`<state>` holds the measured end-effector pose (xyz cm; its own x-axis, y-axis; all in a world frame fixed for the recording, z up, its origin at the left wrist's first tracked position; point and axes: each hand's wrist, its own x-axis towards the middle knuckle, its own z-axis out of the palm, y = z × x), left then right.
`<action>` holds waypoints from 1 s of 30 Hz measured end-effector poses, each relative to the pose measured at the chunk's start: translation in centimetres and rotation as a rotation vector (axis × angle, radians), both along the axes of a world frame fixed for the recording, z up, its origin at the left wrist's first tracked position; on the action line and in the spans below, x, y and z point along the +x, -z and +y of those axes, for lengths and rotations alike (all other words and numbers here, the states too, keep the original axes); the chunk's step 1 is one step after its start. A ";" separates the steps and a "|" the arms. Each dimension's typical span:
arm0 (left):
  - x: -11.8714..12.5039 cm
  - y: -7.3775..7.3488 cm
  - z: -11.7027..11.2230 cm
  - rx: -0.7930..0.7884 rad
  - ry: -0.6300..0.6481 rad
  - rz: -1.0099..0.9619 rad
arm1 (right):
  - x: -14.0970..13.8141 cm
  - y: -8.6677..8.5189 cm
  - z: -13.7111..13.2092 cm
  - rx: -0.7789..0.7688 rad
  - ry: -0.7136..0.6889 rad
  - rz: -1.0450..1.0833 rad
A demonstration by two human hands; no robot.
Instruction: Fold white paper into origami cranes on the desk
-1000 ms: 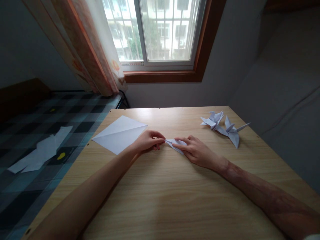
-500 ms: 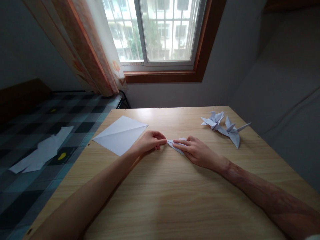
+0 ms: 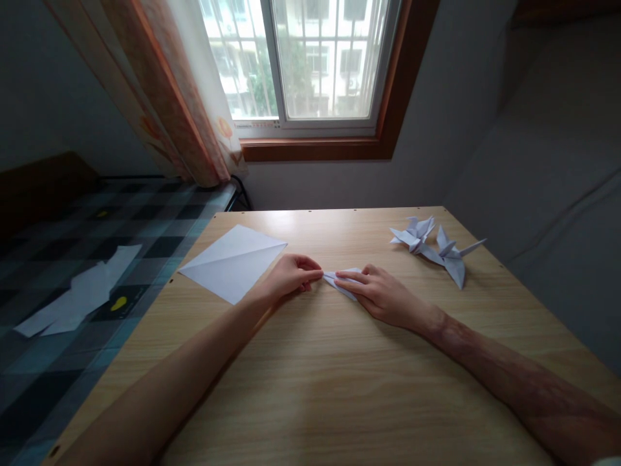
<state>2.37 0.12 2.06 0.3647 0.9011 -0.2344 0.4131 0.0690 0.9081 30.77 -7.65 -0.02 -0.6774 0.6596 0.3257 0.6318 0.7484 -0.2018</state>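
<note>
A small folded piece of white paper (image 3: pixel 345 286) lies on the wooden table between my two hands. My left hand (image 3: pixel 294 274) pinches its narrow left tip between thumb and fingertips. From the right, my right hand (image 3: pixel 381 291) lies over the wider part, its fingers stretched out and pressing the paper down. Those fingers cover part of the folds. Left of my left hand, a flat white paper square (image 3: pixel 233 262) with a crease across it rests on the table.
Two folded paper cranes, one (image 3: pixel 413 234) behind the other (image 3: pixel 452 257), sit at the table's back right. White paper scraps (image 3: pixel 82 294) lie on the checked bed (image 3: pixel 29 382) at left. Beyond the table (image 3: pixel 310 395) is a window (image 3: pixel 330 65) with a curtain (image 3: pixel 179 90).
Hardly anything differs. Both hands keep their places on the folded paper, and the view has shifted very slightly.
</note>
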 end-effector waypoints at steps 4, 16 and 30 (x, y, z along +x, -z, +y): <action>-0.1 0.4 0.1 0.018 -0.002 -0.015 | 0.0 0.0 0.0 -0.009 0.004 0.004; -2.0 -0.8 1.2 -0.039 0.211 -0.125 | 0.0 0.2 0.2 0.000 -0.002 0.015; -1.9 -0.1 0.9 0.200 0.259 -0.001 | -0.1 -0.1 0.0 -0.004 -0.005 -0.011</action>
